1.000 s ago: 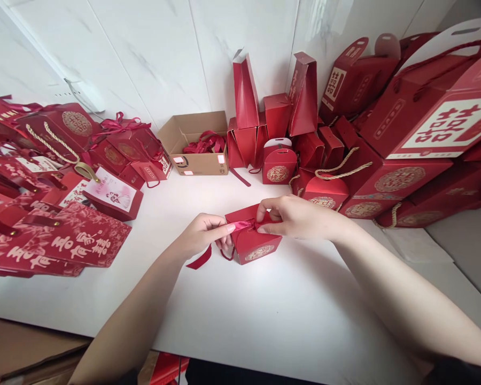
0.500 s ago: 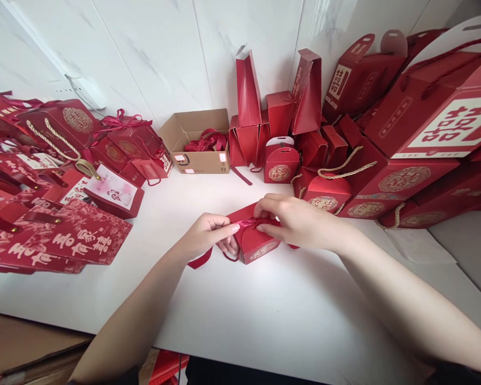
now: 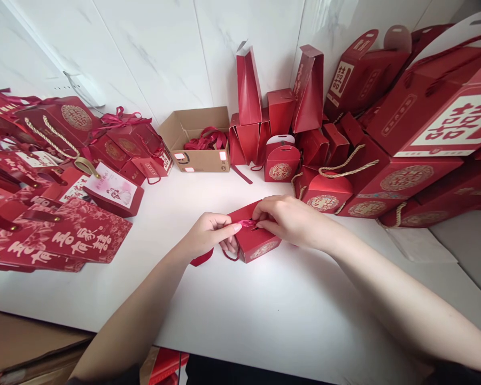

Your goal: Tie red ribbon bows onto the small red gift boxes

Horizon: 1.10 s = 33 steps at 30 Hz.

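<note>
White tabletop (image 3: 240, 315): left hand (image 3: 208, 234) and right hand (image 3: 291, 218) pinch 1 ribbon (image 3: 246, 223), red box (image 3: 253, 245) between

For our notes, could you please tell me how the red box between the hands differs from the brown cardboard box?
The red box has a gold emblem; the cardboard box is brown. The left hand and right hand are at the red box; the cardboard box is untouched, open-topped, holding ribbon. Both stand on the white table.
</note>
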{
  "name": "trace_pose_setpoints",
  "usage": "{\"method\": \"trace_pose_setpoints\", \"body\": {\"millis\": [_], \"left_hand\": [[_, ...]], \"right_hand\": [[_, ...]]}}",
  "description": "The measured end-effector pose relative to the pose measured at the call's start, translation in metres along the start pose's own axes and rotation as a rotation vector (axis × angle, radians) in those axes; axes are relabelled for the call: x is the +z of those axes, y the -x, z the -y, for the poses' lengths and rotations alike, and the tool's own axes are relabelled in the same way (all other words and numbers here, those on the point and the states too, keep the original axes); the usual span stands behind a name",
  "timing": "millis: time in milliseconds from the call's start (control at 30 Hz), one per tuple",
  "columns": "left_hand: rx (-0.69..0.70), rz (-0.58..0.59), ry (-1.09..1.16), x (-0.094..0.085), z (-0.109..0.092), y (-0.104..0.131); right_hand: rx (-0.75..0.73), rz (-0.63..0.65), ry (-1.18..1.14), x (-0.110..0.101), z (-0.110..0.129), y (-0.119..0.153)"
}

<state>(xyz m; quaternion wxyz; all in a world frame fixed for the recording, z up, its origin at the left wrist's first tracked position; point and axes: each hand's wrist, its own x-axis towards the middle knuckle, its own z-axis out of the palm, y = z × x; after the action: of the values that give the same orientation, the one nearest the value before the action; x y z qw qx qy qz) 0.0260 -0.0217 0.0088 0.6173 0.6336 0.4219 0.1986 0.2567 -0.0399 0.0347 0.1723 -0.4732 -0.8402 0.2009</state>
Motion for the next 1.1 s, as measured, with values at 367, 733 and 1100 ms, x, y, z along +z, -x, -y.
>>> {"method": "trace_pose_setpoints", "body": {"millis": [367,733,1100], "left_hand": [[0.005,-0.004,0.002,-0.001,0.003,-0.001],[0.016,0.001,-0.051,0.0,0.002,-0.001],[0.025,0.019,-0.069,0.0,0.001,-0.001]], "right_hand": [[-0.071,0.009,-0.012,0.002,-0.004,-0.002],[-0.081,0.034,-0.014,-0.003,-0.004,-0.001],[-0.119,0.045,0.135,-0.005,-0.006,0.0]]}}
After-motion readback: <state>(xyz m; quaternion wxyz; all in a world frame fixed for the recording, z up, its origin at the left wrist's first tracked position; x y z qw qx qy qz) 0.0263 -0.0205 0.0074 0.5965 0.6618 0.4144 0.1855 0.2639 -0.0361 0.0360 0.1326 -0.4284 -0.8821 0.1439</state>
